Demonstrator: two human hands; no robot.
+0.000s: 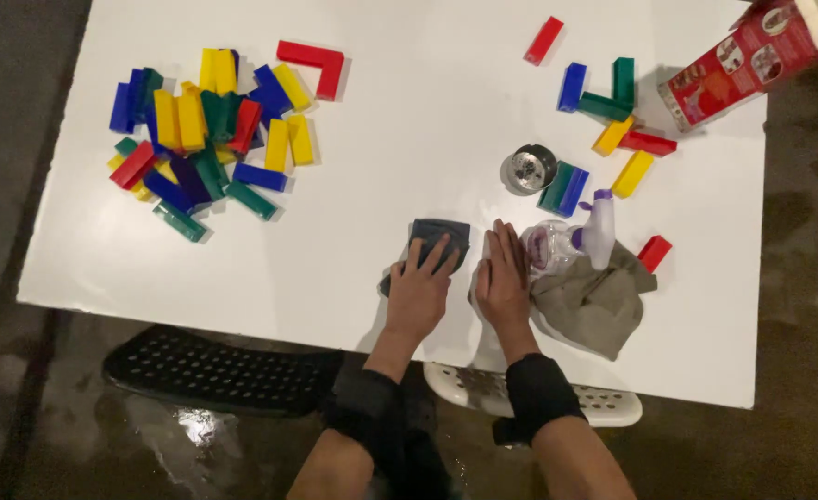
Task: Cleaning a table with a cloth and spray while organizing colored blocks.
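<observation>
My left hand lies flat on a small dark grey folded cloth near the front of the white table. My right hand rests flat beside it, touching the left edge of a crumpled beige cloth. A clear spray bottle with a pale purple top lies on its side on that beige cloth, just right of my right hand's fingers. Both wrists wear black bands.
A heap of several coloured blocks sits at the table's left, with a red L-shaped piece behind it. More loose blocks lie at the right, near a small metal cup and a red carton. Black and white seats stand below the table edge.
</observation>
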